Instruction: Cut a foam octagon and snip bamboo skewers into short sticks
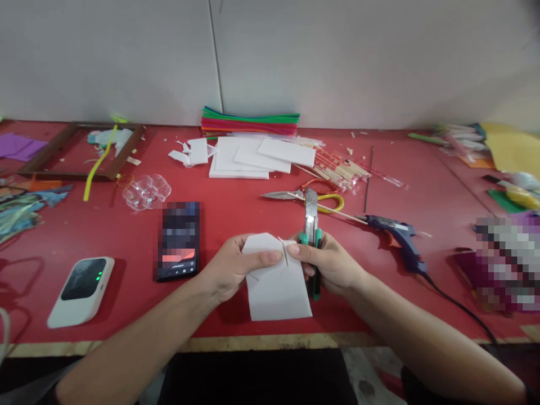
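Note:
A white foam sheet piece [278, 287] is held upright over the red table [236, 214] near its front edge. My left hand [234, 267] pinches its upper left part, thumb on the front face. My right hand [331, 264] pinches the upper right edge beside a cut slit and also grips green-handled pliers [312, 230], whose metal jaws point away from me.
A phone [178, 241] and a white pocket router [81, 289] lie to the left. Scissors [304, 196], a blue glue gun [399, 239] with its cord, wooden sticks [341, 169], stacked white foam sheets [253, 157], coloured pipe cleaners [248, 122] and a wooden frame [54, 154] lie beyond.

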A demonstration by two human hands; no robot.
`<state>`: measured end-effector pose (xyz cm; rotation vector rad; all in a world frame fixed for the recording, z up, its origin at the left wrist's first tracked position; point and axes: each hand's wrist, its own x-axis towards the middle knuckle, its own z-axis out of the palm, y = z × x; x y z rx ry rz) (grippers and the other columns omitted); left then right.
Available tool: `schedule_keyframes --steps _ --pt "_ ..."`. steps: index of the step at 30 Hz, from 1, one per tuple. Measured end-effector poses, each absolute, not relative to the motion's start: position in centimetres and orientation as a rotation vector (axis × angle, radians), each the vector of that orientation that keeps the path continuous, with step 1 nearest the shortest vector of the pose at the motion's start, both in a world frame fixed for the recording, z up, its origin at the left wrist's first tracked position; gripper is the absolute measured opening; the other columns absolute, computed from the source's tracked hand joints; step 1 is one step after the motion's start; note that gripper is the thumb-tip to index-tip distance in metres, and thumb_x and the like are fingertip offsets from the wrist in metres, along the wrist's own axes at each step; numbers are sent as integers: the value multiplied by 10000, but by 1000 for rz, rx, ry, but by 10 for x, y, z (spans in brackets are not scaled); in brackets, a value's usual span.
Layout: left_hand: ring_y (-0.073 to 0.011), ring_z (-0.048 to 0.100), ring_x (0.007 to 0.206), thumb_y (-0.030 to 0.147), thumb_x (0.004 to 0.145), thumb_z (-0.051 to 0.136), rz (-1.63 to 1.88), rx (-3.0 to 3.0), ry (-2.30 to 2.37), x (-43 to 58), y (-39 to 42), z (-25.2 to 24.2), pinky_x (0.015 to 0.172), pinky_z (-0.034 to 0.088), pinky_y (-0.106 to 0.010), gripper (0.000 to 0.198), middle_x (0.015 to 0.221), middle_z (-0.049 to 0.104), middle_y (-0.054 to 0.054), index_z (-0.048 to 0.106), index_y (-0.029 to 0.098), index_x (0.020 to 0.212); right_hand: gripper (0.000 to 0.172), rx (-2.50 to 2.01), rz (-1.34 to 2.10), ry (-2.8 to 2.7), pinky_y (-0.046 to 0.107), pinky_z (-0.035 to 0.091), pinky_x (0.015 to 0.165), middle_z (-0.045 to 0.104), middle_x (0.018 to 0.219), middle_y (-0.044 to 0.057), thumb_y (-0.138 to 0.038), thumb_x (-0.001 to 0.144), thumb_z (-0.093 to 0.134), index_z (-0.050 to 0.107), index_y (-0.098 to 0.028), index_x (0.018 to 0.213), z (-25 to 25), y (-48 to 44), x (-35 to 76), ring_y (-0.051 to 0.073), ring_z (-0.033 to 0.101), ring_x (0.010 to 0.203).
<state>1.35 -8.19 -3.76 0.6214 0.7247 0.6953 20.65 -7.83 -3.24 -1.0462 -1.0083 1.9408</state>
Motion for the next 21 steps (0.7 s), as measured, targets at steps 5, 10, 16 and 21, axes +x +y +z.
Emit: schedule_keyframes --steps 5,10,16,21 --pt "-286 747 874 291 780 808 677 625 656 13 -82 -37 885 555 -461 277 911 778 -130 723 128 987 426 -1047 1972 -995 193 365 411 436 422 -66 -443 721 823 548 -172 542 -32 -78 206 64 405 411" --pt "-259 749 835 282 756 830 692 611 657 14 -82 -38 854 562 -417 292 904 779 -120 719 132 981 419 -1052 1990 -998 192 362 405 438 413 -66 -463 728 814 563 -172 563 -33 -78 207 67 414 403" --pt "-242 749 822 275 769 830 701 662 639 13 -82 -41 824 560 -384 260 895 775 -113 711 129 947 423 -978 2035 -978 182 342 394 437 412 -70 -438 715 830 542 -170 560 -33 -78 207 58 401 392" --pt "-242 749 808 276 757 843 722 675 645 12 -82 -42 804 560 -382 251 867 771 -99 699 136 908 330 -911 2098 -951 178 346 403 447 418 -81 -431 720 832 654 -154 719 -37 -77 207 53 369 390"
